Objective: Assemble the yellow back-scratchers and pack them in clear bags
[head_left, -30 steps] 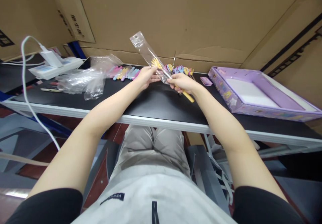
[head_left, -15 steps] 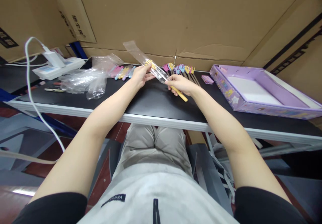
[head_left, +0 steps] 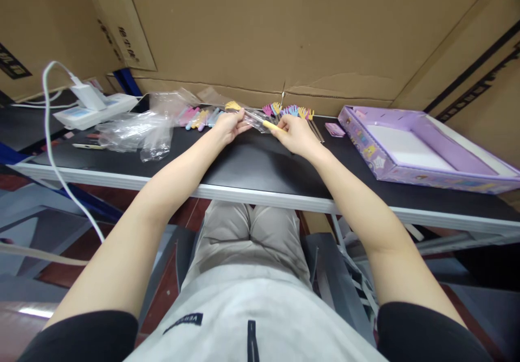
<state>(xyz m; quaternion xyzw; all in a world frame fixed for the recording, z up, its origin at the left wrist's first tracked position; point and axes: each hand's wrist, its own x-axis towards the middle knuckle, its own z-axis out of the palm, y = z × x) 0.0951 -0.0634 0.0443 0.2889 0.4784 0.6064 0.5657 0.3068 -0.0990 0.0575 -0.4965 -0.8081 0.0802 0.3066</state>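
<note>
A yellow back scratcher (head_left: 232, 105) with a hand-shaped head lies partly inside a narrow clear plastic sleeve (head_left: 212, 96). My left hand (head_left: 232, 128) is closed on the sleeve near the scratcher's head. At the other end, the yellow handle sticks out of the sleeve, and my right hand (head_left: 298, 135) pinches it. Just behind my right hand, several back scratchers (head_left: 292, 110) with pink, yellow, blue and purple heads lie side by side on the black table (head_left: 255, 169); my hand hides part of their shafts.
On the left are crumpled clear plastic bags (head_left: 136, 129), pastel-coloured pieces (head_left: 199, 118) and a white power strip (head_left: 95, 111) with a cable. A purple open box (head_left: 430, 175) stands at right, beside small pink cards (head_left: 335, 129). Cardboard (head_left: 260, 31) walls the back.
My right hand has moved up, bringing the yellow handle closer to my left hand. The scratcher and sleeve now lie flatter, with the sleeve's far end lower. My left hand has barely moved.
</note>
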